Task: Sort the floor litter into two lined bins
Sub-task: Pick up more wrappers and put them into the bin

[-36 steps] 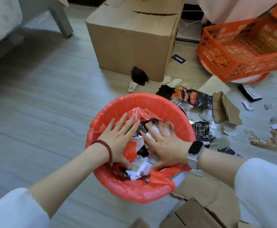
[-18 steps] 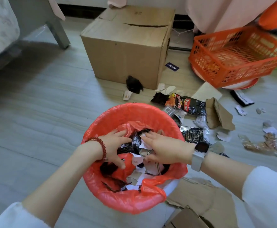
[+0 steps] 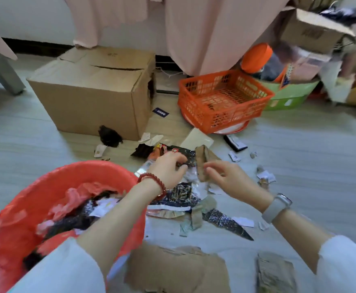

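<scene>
The red-lined bin [image 3: 52, 182] stands at the lower left, holding wrappers and paper scraps. To its right, floor litter [image 3: 185, 195] lies spread out: foil wrappers, paper bits, brown scraps. My left hand [image 3: 168, 168], with a red bead bracelet, reaches past the bin's rim. Its fingers are curled around the edge of a black-and-red snack wrapper [image 3: 164, 150]. My right hand [image 3: 230, 177], with a watch on its wrist, hovers beside it with its fingers apart. The fingertips touch a folded brown cardboard scrap [image 3: 203, 160]. No second lined bin is identifiable.
A large cardboard box [image 3: 92, 96] stands behind the litter, with a dark clump [image 3: 109, 137] at its base. An orange mesh basket [image 3: 223, 98] and a green tub [image 3: 289, 94] are at the back right. Torn cardboard sheets [image 3: 173, 269] lie in front.
Both hands have left the inside of the red bin and moved right to the litter pile. The view has swung up and to the right.
</scene>
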Motion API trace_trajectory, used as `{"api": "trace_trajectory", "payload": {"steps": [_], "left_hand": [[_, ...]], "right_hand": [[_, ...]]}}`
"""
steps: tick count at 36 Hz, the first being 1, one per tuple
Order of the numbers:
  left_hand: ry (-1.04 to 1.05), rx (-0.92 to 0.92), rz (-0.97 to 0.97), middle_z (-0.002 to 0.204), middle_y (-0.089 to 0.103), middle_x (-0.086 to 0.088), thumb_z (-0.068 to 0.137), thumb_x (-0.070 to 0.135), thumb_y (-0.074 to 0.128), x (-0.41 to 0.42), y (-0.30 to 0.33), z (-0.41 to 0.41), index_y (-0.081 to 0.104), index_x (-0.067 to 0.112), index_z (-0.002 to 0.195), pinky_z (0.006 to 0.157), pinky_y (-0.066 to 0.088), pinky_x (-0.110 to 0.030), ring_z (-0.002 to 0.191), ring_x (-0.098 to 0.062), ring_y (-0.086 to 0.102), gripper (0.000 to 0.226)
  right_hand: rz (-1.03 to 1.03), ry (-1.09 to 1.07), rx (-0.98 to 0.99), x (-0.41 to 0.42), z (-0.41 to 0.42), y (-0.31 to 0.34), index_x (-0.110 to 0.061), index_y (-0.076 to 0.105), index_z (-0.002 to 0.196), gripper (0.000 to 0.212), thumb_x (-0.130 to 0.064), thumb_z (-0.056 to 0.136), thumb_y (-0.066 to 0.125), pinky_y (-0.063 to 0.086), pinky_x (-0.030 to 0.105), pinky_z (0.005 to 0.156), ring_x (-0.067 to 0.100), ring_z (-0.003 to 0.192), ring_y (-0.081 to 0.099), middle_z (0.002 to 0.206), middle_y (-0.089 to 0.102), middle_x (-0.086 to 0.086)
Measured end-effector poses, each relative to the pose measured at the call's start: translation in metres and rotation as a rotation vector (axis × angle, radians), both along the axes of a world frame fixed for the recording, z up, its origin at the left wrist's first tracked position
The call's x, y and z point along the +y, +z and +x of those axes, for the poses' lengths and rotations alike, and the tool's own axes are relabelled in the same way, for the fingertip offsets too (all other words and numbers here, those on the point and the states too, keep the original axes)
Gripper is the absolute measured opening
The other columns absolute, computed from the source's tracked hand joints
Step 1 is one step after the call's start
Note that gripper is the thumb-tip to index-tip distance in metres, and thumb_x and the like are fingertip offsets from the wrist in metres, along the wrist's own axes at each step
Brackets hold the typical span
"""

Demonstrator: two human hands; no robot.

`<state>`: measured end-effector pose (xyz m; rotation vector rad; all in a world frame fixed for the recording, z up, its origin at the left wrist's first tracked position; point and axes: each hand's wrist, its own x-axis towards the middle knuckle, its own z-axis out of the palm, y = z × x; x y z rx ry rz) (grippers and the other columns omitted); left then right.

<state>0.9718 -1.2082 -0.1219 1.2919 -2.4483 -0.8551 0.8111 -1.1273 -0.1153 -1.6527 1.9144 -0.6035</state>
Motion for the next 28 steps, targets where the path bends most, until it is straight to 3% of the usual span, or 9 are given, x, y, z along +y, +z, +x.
{"api": "trace_trajectory", "payload": {"steps": [2,6,9,13,17,21,24,28], "left_hand": [[-0.067,-0.008,0.024,0.119,0.059,-0.008,0.092,0.020,0.048,0.013,-0.015,-0.041,0.060,0.013,0.116,0.094,0.043,-0.031,0.110,-0.022,0.054,0.027],[-0.220,-0.063,0.100,0.114,0.063,-0.006,0.093,0.021,0.047,0.051,-0.050,-0.111,0.061,0.013,0.113,0.086,0.048,-0.032,0.101,-0.022,0.059,0.026],[-0.371,-0.178,0.125,0.117,0.062,-0.006,0.094,0.022,0.044,0.078,-0.076,-0.151,0.058,0.012,0.119,0.090,0.046,-0.030,0.105,-0.021,0.057,0.030],[-0.437,-0.274,0.202,0.125,0.057,-0.007,0.095,0.021,0.043,0.108,-0.110,-0.191,0.053,0.012,0.124,0.095,0.042,-0.030,0.112,-0.022,0.053,0.032],[-0.413,-0.322,0.257,0.130,0.050,-0.011,0.094,0.023,0.046,0.140,-0.150,-0.219,0.050,0.013,0.127,0.097,0.038,-0.030,0.118,-0.026,0.049,0.035],[-0.464,-0.439,0.297,0.144,0.034,-0.008,0.090,0.038,0.052,0.172,-0.187,-0.232,0.036,0.017,0.139,0.108,0.032,-0.039,0.132,-0.027,0.032,0.055],[-0.514,-0.542,0.269,0.152,0.021,0.000,0.086,0.047,0.054,0.191,-0.202,-0.234,0.024,0.023,0.144,0.110,0.028,-0.042,0.138,-0.025,0.019,0.069],[-0.490,-0.566,0.248,0.153,0.019,0.004,0.083,0.051,0.055,0.202,-0.215,-0.239,0.023,0.028,0.144,0.109,0.023,-0.044,0.139,-0.023,0.016,0.072]], "right_hand": [[0.025,-0.114,-0.014,0.027,-0.040,-0.016,-0.015,0.063,0.113,0.025,-0.020,0.095,0.045,0.048,0.026,0.080,0.011,0.094,0.061,0.102,0.068,-0.002],[0.095,-0.363,-0.014,0.095,-0.111,-0.058,-0.011,0.066,0.104,0.022,-0.014,0.093,0.047,0.040,0.023,0.077,0.015,0.093,0.060,0.095,0.069,0.004],[0.133,-0.559,0.031,0.151,-0.159,-0.094,-0.008,0.067,0.105,0.022,-0.012,0.092,0.049,0.039,0.024,0.082,0.022,0.106,0.059,0.107,0.068,0.007],[0.208,-0.740,0.109,0.218,-0.213,-0.136,-0.001,0.065,0.103,0.045,-0.031,0.080,0.041,0.039,0.033,0.084,0.030,0.096,0.058,0.108,0.066,0.020],[0.289,-0.868,0.137,0.259,-0.247,-0.173,-0.010,0.048,0.129,0.051,-0.032,0.084,0.058,0.031,0.041,0.102,0.032,0.128,0.039,0.133,0.049,0.015],[0.290,-0.890,0.097,0.272,-0.259,-0.197,-0.020,0.026,0.144,0.073,-0.042,0.083,0.061,0.024,0.046,0.108,0.028,0.141,0.015,0.152,0.022,0.010],[0.242,-0.859,0.140,0.271,-0.263,-0.206,-0.021,0.018,0.147,0.085,-0.046,0.080,0.064,0.018,0.047,0.113,0.029,0.142,0.008,0.154,0.013,0.011],[0.223,-0.716,0.163,0.265,-0.262,-0.214,-0.029,0.005,0.147,0.094,-0.055,0.077,0.063,0.007,0.046,0.115,0.027,0.144,-0.004,0.157,-0.002,0.007]]}}
